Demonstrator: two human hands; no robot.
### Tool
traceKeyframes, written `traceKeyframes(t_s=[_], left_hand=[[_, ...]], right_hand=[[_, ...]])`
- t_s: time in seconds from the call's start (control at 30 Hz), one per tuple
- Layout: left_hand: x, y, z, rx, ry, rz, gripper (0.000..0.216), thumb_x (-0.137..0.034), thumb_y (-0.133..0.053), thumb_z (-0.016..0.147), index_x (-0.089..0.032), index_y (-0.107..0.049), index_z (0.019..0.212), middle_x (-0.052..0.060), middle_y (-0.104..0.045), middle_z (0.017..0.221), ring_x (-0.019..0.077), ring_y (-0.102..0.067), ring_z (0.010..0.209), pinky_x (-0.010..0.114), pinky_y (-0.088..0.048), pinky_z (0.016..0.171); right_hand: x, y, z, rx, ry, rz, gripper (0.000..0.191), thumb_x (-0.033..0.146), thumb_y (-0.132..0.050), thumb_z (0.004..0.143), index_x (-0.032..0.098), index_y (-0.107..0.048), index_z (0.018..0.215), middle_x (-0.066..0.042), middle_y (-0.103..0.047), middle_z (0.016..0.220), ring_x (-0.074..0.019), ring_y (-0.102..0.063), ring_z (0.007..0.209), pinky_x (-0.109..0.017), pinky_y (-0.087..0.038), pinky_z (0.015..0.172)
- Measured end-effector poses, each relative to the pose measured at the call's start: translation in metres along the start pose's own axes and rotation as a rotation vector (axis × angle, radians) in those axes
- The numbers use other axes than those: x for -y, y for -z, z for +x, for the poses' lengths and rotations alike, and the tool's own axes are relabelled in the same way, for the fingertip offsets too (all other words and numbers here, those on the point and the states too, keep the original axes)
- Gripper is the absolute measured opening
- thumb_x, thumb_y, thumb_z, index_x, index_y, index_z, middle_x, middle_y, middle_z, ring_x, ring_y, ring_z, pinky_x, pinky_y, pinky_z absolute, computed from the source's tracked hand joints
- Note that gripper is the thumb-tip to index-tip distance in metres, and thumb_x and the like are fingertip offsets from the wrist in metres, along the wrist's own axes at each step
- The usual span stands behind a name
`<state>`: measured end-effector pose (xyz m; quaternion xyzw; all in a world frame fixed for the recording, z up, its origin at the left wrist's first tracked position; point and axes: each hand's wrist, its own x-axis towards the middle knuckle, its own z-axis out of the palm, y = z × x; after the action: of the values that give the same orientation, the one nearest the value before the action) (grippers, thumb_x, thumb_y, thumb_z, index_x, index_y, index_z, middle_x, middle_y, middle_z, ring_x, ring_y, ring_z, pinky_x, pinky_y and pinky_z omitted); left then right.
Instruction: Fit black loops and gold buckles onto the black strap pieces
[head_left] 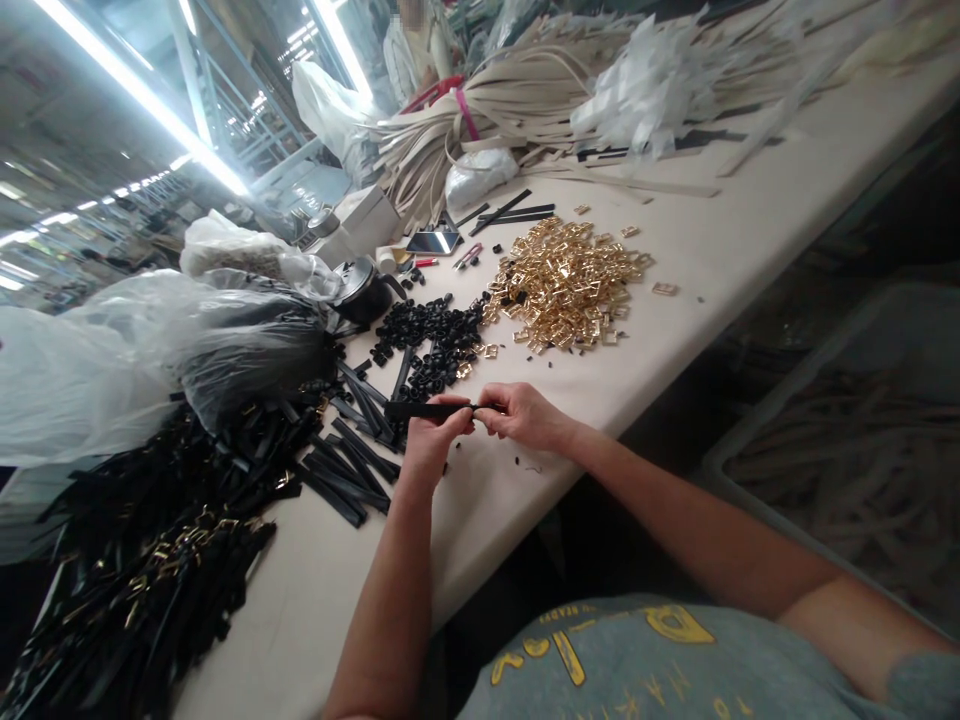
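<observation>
My left hand (433, 440) is closed around a short black strap (421, 409) that sticks out to the left. My right hand (523, 412) pinches the strap's right end, fingers pressed together; whatever small part it holds there is hidden. Both hands hover just above the pale table (750, 240), near its front edge. A heap of small black loops (433, 345) lies just beyond the hands. Behind that spreads a pile of gold buckles (568, 283). Loose black straps (352, 450) lie to the left of my left hand.
A large heap of black straps with gold buckles (142, 590) fills the near left. Plastic bags (150, 350) sit behind it. Cream strips (510, 100) and white plastic pile up at the far end, where another person sits. A grey bin (847, 440) stands right of the table.
</observation>
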<state>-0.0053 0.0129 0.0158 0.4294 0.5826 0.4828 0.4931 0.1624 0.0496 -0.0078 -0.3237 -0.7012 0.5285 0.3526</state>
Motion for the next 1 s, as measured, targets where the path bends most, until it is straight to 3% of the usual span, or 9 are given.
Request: traceKeyframes(t_s=[0.1,0.3,0.53,0.77,1.0], left_hand=[[0.0023,-0.0032,0.0028,-0.016,0.036,-0.068,0.033,-0.033,-0.082,0.059,-0.013,-0.067,0.081,0.0,-0.065,0.064,0.0107,-0.061,0.054,0.025,-0.051,0.058],[0.0032,-0.0059,0.0053,-0.028,0.133,-0.268,0.038,-0.033,-0.084,0.056,-0.015,-0.063,0.082,-0.003,-0.063,0.065,0.0074,-0.06,0.054,0.021,-0.051,0.059],[0.0056,-0.0062,0.0045,0.025,0.16,-0.353,0.038,-0.034,-0.084,0.06,-0.015,-0.063,0.085,-0.003,-0.064,0.063,0.008,-0.062,0.055,0.02,-0.053,0.06],[0.0049,-0.005,0.0053,0.067,0.206,-0.499,0.03,-0.031,-0.082,0.065,-0.015,-0.065,0.084,-0.002,-0.067,0.069,0.0063,-0.063,0.056,0.017,-0.055,0.06],[0.004,-0.0039,0.0043,0.099,0.207,-0.496,0.028,-0.026,-0.081,0.065,-0.015,-0.066,0.086,-0.001,-0.069,0.071,0.0076,-0.065,0.057,0.018,-0.057,0.062]], right_hand=[[0.0012,-0.0013,-0.0004,-0.061,0.031,0.02,0.01,0.026,-0.057,0.084,0.016,-0.06,0.086,0.001,-0.062,0.066,-0.0101,-0.055,0.056,-0.021,-0.04,0.054],[0.0001,-0.0037,-0.0034,-0.186,0.203,-0.137,0.021,0.017,-0.06,0.08,0.019,-0.064,0.101,-0.002,-0.067,0.089,-0.0122,-0.058,0.069,-0.024,-0.045,0.065],[-0.0046,-0.0063,-0.0001,-0.274,0.174,-0.09,0.017,0.015,-0.061,0.077,0.017,-0.068,0.092,-0.001,-0.067,0.077,-0.0109,-0.056,0.061,-0.023,-0.045,0.059],[-0.0045,-0.003,0.0013,-0.3,0.271,-0.16,0.015,0.015,-0.062,0.075,0.017,-0.069,0.089,-0.003,-0.068,0.079,-0.0124,-0.058,0.065,-0.024,-0.047,0.063],[-0.0019,0.0003,0.0005,-0.28,0.4,-0.146,0.011,0.011,-0.06,0.08,0.017,-0.067,0.086,-0.001,-0.065,0.076,-0.0111,-0.057,0.064,-0.022,-0.045,0.062]])
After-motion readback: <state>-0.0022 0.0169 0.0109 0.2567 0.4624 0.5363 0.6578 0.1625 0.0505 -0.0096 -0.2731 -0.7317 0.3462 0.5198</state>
